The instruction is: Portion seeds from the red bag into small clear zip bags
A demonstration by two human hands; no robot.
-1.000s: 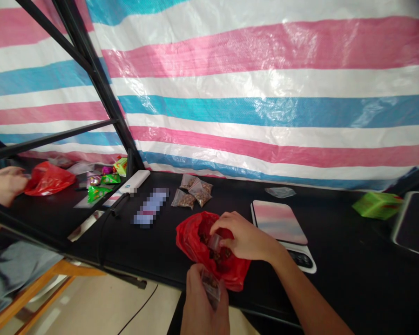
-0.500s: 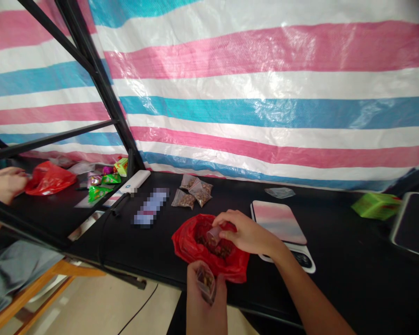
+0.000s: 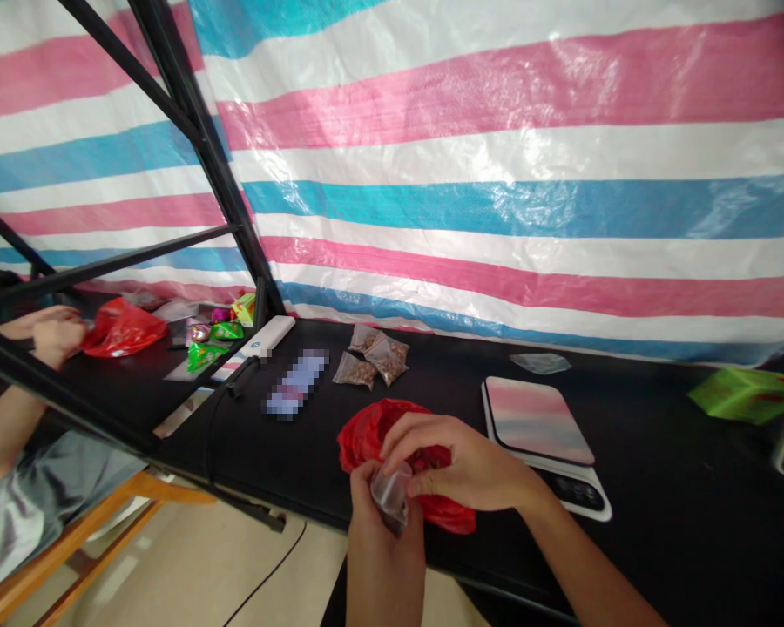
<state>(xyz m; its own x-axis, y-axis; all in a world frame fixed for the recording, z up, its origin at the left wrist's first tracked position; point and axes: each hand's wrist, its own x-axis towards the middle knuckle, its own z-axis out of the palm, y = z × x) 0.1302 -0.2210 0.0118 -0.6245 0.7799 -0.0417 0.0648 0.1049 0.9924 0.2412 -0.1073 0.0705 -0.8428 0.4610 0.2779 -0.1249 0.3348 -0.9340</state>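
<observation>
My left hand (image 3: 384, 557) grips a small clear plastic bag (image 3: 397, 522) in front of the table edge. Over the bag's mouth, my right hand (image 3: 474, 461) pinches a small clear cup (image 3: 390, 486), tilted towards the bag. Behind both hands lies an opened red plastic bag (image 3: 361, 435); my right hand hides most of its inside. Several small clear bags filled with brown bits (image 3: 372, 359) lie together farther back. Right of the red bag is a white kitchen scale (image 3: 539, 425) with a shiny plate.
A flat clear bag (image 3: 541, 362) lies behind the scale, and a green box (image 3: 745, 394) at right. A blurred-out rectangle (image 3: 297, 383) and a white bar (image 3: 267, 337) are left. Beyond the black frame (image 3: 219, 187), a co-worker's hands (image 3: 58, 335) are beside another red bag (image 3: 124, 328).
My right hand has lifted the cup out of the red bag and brought it left and nearer, over the bag in my left hand. The view has shifted slightly.
</observation>
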